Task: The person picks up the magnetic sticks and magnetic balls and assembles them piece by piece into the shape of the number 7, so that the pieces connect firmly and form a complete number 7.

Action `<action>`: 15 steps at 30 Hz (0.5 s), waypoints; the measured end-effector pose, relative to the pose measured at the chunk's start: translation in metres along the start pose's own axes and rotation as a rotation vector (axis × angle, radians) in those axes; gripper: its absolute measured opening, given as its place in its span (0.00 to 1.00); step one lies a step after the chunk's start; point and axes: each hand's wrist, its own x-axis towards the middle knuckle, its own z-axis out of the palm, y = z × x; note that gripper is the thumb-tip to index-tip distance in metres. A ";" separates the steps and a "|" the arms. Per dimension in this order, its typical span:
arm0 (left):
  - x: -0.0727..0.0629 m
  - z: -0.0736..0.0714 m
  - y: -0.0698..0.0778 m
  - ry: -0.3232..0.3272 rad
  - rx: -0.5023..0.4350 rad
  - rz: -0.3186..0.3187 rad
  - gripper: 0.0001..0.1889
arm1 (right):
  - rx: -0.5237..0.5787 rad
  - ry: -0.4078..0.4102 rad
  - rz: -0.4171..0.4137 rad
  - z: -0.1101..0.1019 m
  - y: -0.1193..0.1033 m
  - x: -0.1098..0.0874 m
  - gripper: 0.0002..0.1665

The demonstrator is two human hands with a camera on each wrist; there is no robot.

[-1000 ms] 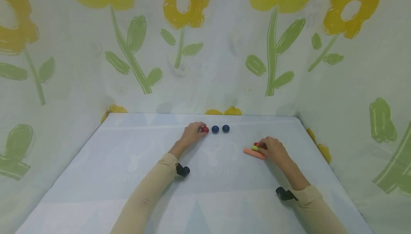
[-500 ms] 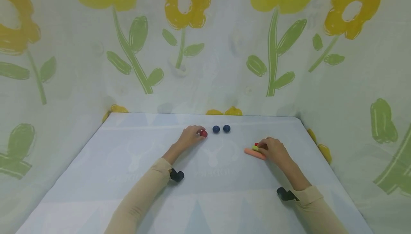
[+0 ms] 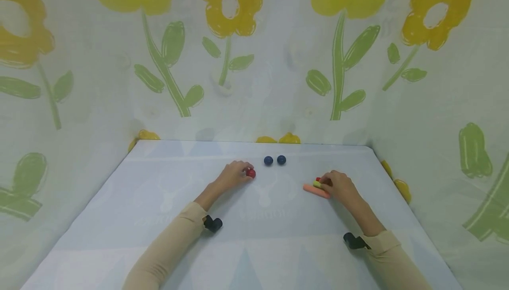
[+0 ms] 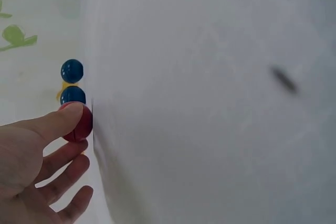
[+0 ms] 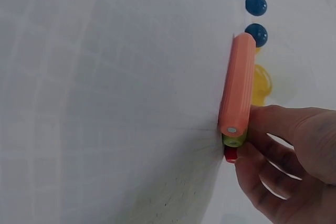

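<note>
My left hand (image 3: pixel 233 175) pinches a shiny red ball (image 3: pixel 251 173) between thumb and fingers, low over the table. In the left wrist view the thumb lies across the red ball (image 4: pixel 80 124), and the other fingers are spread below it. To the right, my right hand (image 3: pixel 338 185) pinches a yellow-green stick (image 3: pixel 317 184), much of it hidden by the fingers. An orange ribbed stick (image 5: pixel 239 85) lies on the near side of it, and a red stick (image 5: pixel 230 154) shows on the far side. Two dark blue balls (image 3: pixel 268 161) rest side by side beyond the red ball.
The white table (image 3: pixel 191 250) carries pale printed patterns. A flower-print cloth (image 3: pixel 270 82) hangs at the back and both sides, along the table's edges. Each wrist wears a small black camera (image 3: pixel 213 224).
My left hand has drawn the red ball nearer and slightly left, away from the row with the two blue balls. The right hand stays at the sticks.
</note>
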 end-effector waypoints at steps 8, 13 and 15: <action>-0.008 -0.002 0.004 -0.024 -0.007 0.035 0.20 | -0.019 0.001 -0.026 -0.001 -0.001 0.000 0.08; -0.010 -0.003 0.004 -0.028 -0.004 0.059 0.19 | -0.025 -0.002 -0.032 -0.002 -0.003 0.000 0.08; -0.010 -0.004 0.004 -0.032 -0.009 0.056 0.19 | -0.031 -0.002 -0.050 -0.003 -0.003 0.001 0.07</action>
